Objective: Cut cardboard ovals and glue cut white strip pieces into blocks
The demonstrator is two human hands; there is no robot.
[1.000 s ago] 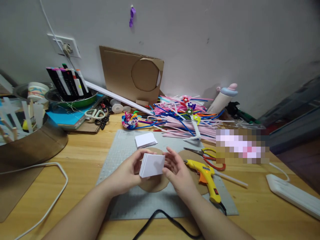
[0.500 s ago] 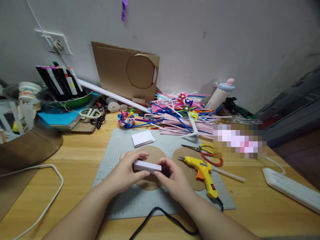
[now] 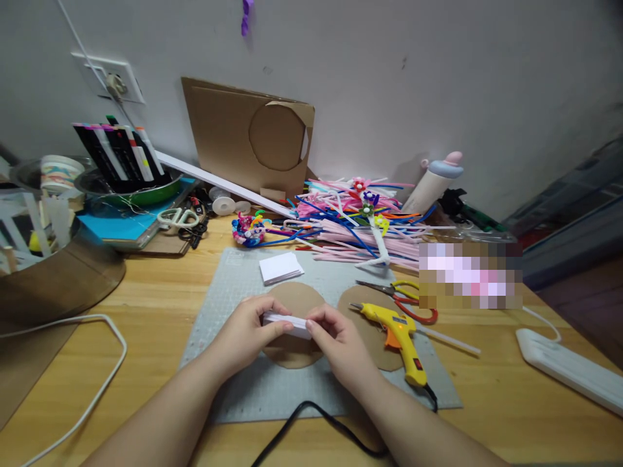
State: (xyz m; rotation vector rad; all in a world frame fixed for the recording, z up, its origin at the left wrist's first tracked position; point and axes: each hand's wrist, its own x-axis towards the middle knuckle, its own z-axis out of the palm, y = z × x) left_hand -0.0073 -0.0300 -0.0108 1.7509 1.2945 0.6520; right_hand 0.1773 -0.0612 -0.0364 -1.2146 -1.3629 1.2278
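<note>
A narrow white stack of paper strips [image 3: 298, 326] is pinched between my two hands, its layered edge showing. My left hand [image 3: 256, 327] is closed on the left end, thumb along the near side. At the right end, my right hand [image 3: 335, 334] grips it between thumb and fingers. Below lies a round cardboard disc [image 3: 292, 355] on the grey cutting mat [image 3: 233, 395]. Behind the disc rests a small pile of white paper pieces [image 3: 281, 268]. A yellow glue gun [image 3: 402, 337] lies right of my right hand, over a second cardboard disc [image 3: 357, 314].
Scissors with red and yellow handles [image 3: 413, 301] lie behind the glue gun. Pipe cleaners [image 3: 341, 237] are heaped at the back. A black cable [image 3: 311, 405] crosses the mat's front edge. A white power strip [image 3: 564, 357] sits at right, a curved cardboard container [image 3: 92, 272] at left.
My thumbs have moved up onto the paper strips' layered edge, and the stack has tilted slightly. The whole view has shifted a little; the other things stay put.
</note>
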